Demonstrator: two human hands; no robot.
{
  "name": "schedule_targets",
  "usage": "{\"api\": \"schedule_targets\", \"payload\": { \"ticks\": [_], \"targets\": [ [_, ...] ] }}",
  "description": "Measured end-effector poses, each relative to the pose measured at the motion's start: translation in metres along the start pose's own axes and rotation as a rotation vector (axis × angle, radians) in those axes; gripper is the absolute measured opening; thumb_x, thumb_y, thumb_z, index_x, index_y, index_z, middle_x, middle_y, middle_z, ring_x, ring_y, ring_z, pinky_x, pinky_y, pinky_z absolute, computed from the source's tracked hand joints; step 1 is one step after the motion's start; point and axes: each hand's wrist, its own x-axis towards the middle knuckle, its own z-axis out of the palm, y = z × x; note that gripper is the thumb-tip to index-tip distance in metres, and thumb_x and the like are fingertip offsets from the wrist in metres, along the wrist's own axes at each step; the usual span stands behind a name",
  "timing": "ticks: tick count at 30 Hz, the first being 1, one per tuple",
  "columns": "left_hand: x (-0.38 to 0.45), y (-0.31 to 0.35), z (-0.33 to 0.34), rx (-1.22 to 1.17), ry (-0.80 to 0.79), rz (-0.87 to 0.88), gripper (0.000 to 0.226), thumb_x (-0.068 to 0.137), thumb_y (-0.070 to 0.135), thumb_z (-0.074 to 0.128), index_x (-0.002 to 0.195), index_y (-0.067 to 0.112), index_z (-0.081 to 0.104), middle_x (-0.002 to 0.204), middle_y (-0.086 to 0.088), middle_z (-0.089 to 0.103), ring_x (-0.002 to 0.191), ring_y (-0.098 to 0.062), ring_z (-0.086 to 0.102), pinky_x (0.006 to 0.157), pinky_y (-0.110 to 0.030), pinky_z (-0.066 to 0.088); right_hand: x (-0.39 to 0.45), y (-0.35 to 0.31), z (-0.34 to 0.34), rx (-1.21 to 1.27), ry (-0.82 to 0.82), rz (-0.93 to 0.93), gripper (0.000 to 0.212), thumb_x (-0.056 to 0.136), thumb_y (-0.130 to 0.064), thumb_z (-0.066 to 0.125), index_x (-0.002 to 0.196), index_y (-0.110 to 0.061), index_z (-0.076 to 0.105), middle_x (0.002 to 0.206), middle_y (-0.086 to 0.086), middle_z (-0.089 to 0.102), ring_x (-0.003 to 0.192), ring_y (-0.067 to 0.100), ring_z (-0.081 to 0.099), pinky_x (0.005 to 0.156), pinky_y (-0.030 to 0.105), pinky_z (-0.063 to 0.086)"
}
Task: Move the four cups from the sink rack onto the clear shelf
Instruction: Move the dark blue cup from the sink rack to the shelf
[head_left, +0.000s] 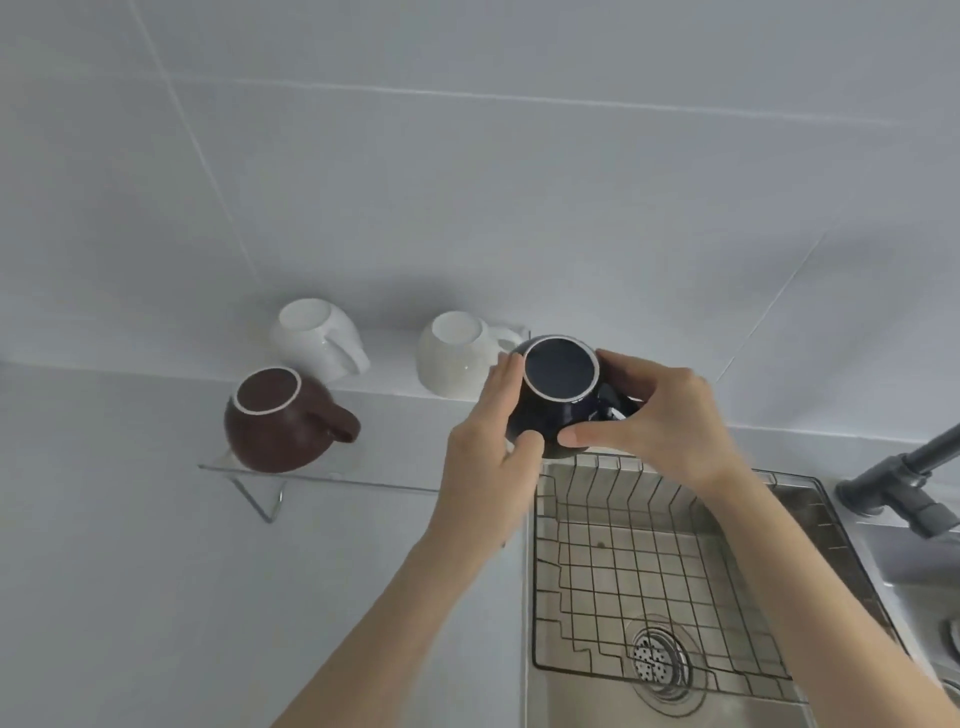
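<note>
Both hands clamp an upside-down dark blue cup (558, 400), left hand (493, 457) and right hand (660, 421), held at the clear shelf's (332, 480) right end beside the sink rack (649, 571). Brown cup (280, 421) and two white cups (317, 338) (457, 356) sit inverted on the shelf; no readable writing.

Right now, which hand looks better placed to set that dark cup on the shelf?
Probably the left hand: it holds the dark cup on the side nearest the clear shelf; the right hand would reach across.

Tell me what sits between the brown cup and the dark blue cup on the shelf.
Nothing: the head view shows bare clear shelf between brown cup and dark blue cup.
</note>
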Motion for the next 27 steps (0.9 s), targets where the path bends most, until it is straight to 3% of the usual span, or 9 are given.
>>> {"api": "schedule_targets", "payload": {
  "ticks": [3, 7, 10, 16, 22, 25, 27],
  "targets": [
    [-0.002, -0.014, -0.028, -0.047, 0.071, -0.069, 0.066, 0.082, -0.004, 0.038, 0.140, 0.025, 0.032, 0.142, 0.021, 0.029, 0.140, -0.013, 0.030, 0.115, -0.035, 0.026, 0.006, -0.018, 0.032, 0.011, -0.028, 0.021, 0.052, 0.044, -0.034, 0.085, 0.092, -0.037, 0.067, 0.089, -0.011, 0.075, 0.089, 0.007, 0.067, 0.084, 0.027, 0.052],
    [-0.003, -0.035, -0.055, -0.055, 0.097, -0.182, 0.064, 0.081, -0.004, 0.037, 0.139, 0.023, 0.037, 0.142, -0.019, 0.042, 0.132, -0.036, 0.034, 0.109, -0.046, 0.029, 0.011, -0.029, 0.071, 0.001, -0.072, 0.065, 0.055, 0.043, -0.039, 0.083, 0.095, -0.028, 0.069, 0.088, -0.008, 0.075, 0.087, 0.014, 0.068, 0.084, 0.037, 0.053],
    [-0.003, -0.046, -0.067, -0.065, 0.093, -0.227, 0.065, 0.080, -0.006, 0.036, 0.139, 0.022, 0.037, 0.140, -0.026, 0.037, 0.132, -0.038, 0.029, 0.109, -0.049, 0.025, 0.013, -0.029, 0.091, 0.003, -0.085, 0.102, 0.056, 0.043, -0.038, 0.084, 0.095, -0.024, 0.069, 0.089, -0.005, 0.076, 0.089, 0.017, 0.067, 0.084, 0.039, 0.053],
    [-0.001, -0.063, -0.071, -0.082, 0.088, -0.241, 0.065, 0.080, -0.008, 0.036, 0.138, 0.020, 0.038, 0.139, -0.028, 0.038, 0.132, -0.040, 0.029, 0.109, -0.051, 0.025, 0.016, -0.024, 0.109, 0.000, -0.107, 0.149, 0.058, 0.043, -0.036, 0.085, 0.096, -0.021, 0.067, 0.091, -0.002, 0.075, 0.090, 0.020, 0.066, 0.085, 0.040, 0.053],
    [0.000, -0.074, -0.067, -0.100, 0.078, -0.203, 0.064, 0.080, -0.005, 0.035, 0.138, 0.024, 0.039, 0.142, -0.019, 0.044, 0.134, -0.032, 0.034, 0.111, -0.047, 0.027, 0.017, -0.015, 0.111, 0.056, -0.121, 0.181, 0.057, 0.043, -0.034, 0.084, 0.096, -0.023, 0.067, 0.092, 0.002, 0.075, 0.091, 0.024, 0.065, 0.088, 0.044, 0.052],
    [-0.001, -0.079, -0.065, -0.150, 0.081, -0.171, 0.061, 0.081, -0.002, 0.036, 0.137, 0.022, 0.041, 0.141, 0.002, 0.050, 0.134, -0.015, 0.040, 0.113, -0.038, 0.032, 0.019, -0.019, 0.107, 0.037, -0.209, 0.189, 0.059, 0.051, -0.027, 0.084, 0.106, -0.022, 0.063, 0.104, 0.003, 0.072, 0.102, 0.023, 0.063, 0.093, 0.041, 0.049],
    [0.000, -0.083, -0.068, -0.213, 0.100, -0.212, 0.056, 0.084, 0.001, 0.038, 0.135, 0.022, 0.044, 0.124, 0.016, 0.059, 0.118, 0.009, 0.049, 0.103, -0.015, 0.038, 0.016, -0.022, 0.103, 0.078, -0.269, 0.209, 0.065, 0.065, -0.022, 0.079, 0.124, -0.022, 0.052, 0.118, 0.000, 0.064, 0.115, 0.015, 0.056, 0.097, 0.027, 0.043]
  ]
}}
